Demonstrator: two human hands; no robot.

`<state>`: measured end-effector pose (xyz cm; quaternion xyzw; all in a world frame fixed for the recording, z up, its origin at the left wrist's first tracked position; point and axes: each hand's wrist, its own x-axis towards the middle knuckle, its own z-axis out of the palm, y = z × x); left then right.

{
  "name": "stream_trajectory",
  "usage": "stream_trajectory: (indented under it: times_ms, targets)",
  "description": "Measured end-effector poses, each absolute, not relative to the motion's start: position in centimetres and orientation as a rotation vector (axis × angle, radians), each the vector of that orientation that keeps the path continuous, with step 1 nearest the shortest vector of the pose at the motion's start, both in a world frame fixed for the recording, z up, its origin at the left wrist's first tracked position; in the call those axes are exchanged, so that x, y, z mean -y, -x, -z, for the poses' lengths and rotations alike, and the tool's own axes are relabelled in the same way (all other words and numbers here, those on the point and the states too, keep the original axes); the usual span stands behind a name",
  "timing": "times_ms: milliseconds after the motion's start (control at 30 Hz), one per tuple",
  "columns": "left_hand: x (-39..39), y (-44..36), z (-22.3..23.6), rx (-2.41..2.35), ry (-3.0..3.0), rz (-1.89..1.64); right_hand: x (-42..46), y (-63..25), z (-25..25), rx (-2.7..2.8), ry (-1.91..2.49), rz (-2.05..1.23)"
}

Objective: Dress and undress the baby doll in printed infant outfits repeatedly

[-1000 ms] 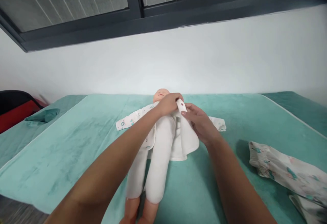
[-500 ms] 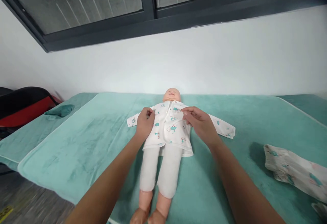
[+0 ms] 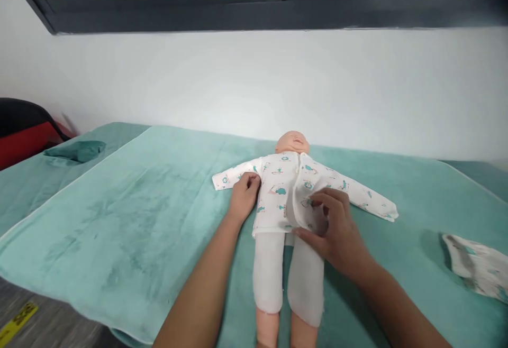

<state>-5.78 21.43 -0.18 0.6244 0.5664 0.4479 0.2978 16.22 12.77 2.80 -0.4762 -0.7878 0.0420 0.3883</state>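
Observation:
A baby doll (image 3: pixel 292 142) lies on its back on a teal towel (image 3: pixel 130 216), head toward the wall. It wears a white printed top (image 3: pixel 286 189) with both sleeves spread out, and white leggings (image 3: pixel 286 274). My left hand (image 3: pixel 244 195) rests with curled fingers on the top's left side, by the doll's armpit. My right hand (image 3: pixel 337 229) lies over the lower right front of the top, thumb and fingers pinching its hem.
A folded printed garment (image 3: pixel 478 266) lies at the right on the towel. A small teal cloth (image 3: pixel 75 152) sits at the far left, beside a red and black object (image 3: pixel 19 131). A white wall rises behind, with a dark window frame above.
My right hand has slid down from the doll's chest to the top's lower hem. My left hand stays at the side. The camera has shifted left, so the doll appears further right.

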Motion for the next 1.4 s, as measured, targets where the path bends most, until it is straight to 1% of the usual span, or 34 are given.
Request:
stream_trajectory:
  times_ms: [133, 267, 467, 600, 700, 867, 967, 1067, 1200, 1300, 1400]
  targets:
    - [-21.7, 5.7, 0.8, -1.464, -1.676, -1.243, -10.4, -16.2, -0.1, 1.889, 1.328, 0.000]
    - [-22.1, 5.8, 1.8, -1.615, -1.775, -1.338, -9.5, -16.1, 0.6, 1.888, 1.256, 0.086]
    - [-22.2, 7.1, 2.0, -1.768, -1.529, -1.581, -7.6, -16.0, 1.0, 1.849, 1.168, 0.071]
    - [-21.9, 7.6, 1.8, -1.798, -1.361, -1.766, -5.7, -16.9, 1.9, 1.832, 1.249, 0.088]
    - [-21.9, 7.6, 1.8, -1.844, -1.353, -1.803, -4.3, -19.7, 3.1, 1.769, 1.407, 0.188]
    - [-21.8, 7.5, 2.0, -1.869, -1.485, -1.739, -1.2, -28.8, 4.5, 1.664, 1.822, 0.664]
    - [-21.4, 7.2, 1.9, -1.886, -1.555, -1.711, 0.3, -34.3, 4.4, 1.442, 2.105, 0.763]
    - [-20.7, 7.1, 1.6, -1.878, -1.635, -1.741, 0.8, -38.1, 4.3, 1.258, 2.285, 0.671]
    - [-19.5, 6.8, 1.1, -1.751, -1.729, -1.799, 0.7, -39.9, 4.3, 1.316, 2.384, 0.501]
    - [-18.5, 6.4, 0.7, -1.620, -1.709, -1.556, 0.9, -40.1, 4.3, 1.291, 2.344, 0.430]
    - [-17.3, 6.0, 0.4, -1.477, -1.733, -1.275, 0.9, -39.7, 3.9, 1.090, 2.285, 0.238]
